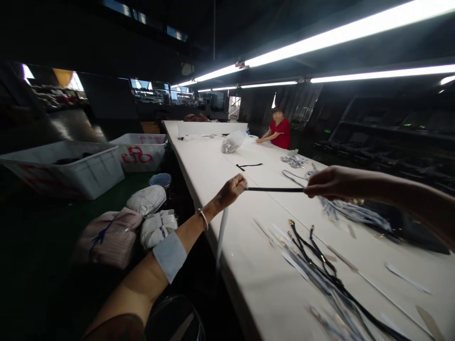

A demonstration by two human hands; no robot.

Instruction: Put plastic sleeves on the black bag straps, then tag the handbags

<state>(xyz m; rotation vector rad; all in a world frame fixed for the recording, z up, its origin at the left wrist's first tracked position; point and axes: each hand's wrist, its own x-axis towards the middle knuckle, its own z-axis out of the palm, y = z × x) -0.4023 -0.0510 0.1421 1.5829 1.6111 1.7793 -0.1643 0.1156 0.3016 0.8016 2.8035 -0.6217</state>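
Observation:
A dark flat cord is stretched level above the white table, pulled straight between my two hands. My left hand is closed in a fist around one end, and a pale strip hangs below it past the table edge. The other end is pinched in the fingers of my right hand. A grey loop of cord shows beside the right fingers; whether it belongs to the held cord I cannot tell. Nearer me lie black cords with gold-coloured ends and a blurred bunch of grey cords.
The long white table bears a short black strip, a clear plastic bag and a pile of grey cords. A person in red works at the far side. Bins and wrapped bundles stand left.

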